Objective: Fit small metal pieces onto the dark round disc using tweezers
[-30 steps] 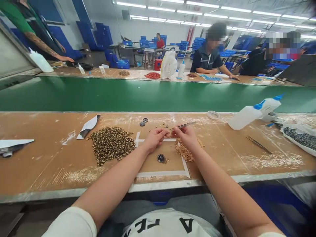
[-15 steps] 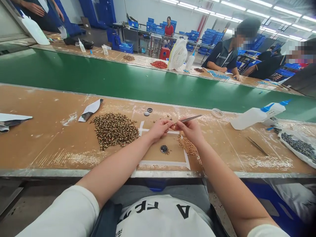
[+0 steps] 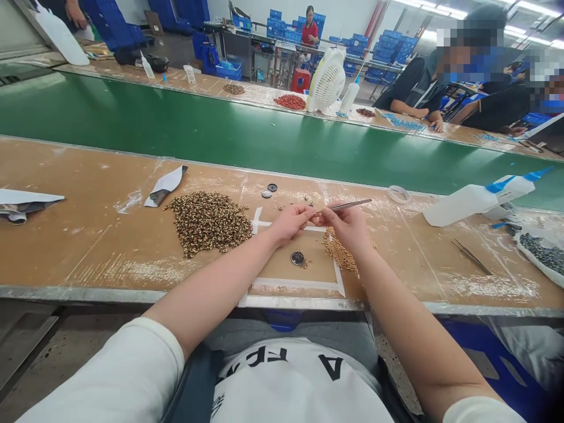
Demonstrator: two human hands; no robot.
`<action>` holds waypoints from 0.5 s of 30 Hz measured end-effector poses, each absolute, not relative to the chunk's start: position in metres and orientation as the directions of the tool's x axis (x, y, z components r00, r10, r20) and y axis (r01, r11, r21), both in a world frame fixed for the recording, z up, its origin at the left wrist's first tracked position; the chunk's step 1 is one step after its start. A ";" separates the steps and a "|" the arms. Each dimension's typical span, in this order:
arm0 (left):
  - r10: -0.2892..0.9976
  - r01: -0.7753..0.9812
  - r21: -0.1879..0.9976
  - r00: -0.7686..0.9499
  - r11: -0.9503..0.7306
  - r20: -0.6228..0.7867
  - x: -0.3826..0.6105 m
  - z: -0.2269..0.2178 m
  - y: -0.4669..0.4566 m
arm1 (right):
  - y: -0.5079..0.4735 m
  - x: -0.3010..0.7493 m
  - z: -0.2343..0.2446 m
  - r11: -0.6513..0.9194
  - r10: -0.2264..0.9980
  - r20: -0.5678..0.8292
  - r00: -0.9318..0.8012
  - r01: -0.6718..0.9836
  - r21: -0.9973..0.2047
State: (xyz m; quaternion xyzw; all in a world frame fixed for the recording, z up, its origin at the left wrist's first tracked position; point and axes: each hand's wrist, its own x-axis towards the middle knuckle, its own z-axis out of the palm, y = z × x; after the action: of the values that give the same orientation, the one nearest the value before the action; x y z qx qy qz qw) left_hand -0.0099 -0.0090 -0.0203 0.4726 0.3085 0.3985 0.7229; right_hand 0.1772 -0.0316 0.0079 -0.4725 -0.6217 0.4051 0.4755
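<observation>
My left hand is closed in a pinch, its fingertips on something too small to make out. Right beside it, my right hand grips a pair of metal tweezers, whose one end sticks out to the right. The fingertips of both hands nearly meet above the bench. Under my right hand lies a heap of small gold beads, partly hidden by it. A small round black dish sits below my hands, with a few tiny bits beside it. Left of my forearm spreads a big pile of small brass-and-dark pieces.
White tape frames part of the bench. Two small discs and a clear ring lie farther back. On the right are plastic bottles, spare tweezers and a bag of dark beads. A green belt runs behind; co-workers sit beyond.
The view has shifted slightly, so the bench items appear a little to the right and higher. My hands stay together in much the same pose, tweezers still held.
</observation>
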 end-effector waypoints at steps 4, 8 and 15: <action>0.863 -0.279 0.932 0.500 0.231 -0.064 -0.010 -0.020 -0.010 | -0.034 0.173 0.005 0.258 0.966 0.248 -0.073 0.204 -0.944; 0.870 -0.281 0.933 0.490 0.224 -0.061 -0.010 -0.019 -0.013 | -0.038 0.169 0.007 0.309 0.951 0.306 -0.055 0.255 -0.916; 0.865 -0.288 0.936 0.501 0.202 -0.032 -0.009 -0.021 -0.013 | -0.041 0.171 0.004 0.304 0.951 0.307 -0.028 0.232 -0.924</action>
State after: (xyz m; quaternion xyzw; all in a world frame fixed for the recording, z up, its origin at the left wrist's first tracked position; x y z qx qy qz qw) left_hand -0.0093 -0.0134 -0.0211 0.4871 0.2959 0.4022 0.7166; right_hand 0.1711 -0.0414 0.0043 -0.4736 -0.6249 0.3514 0.5116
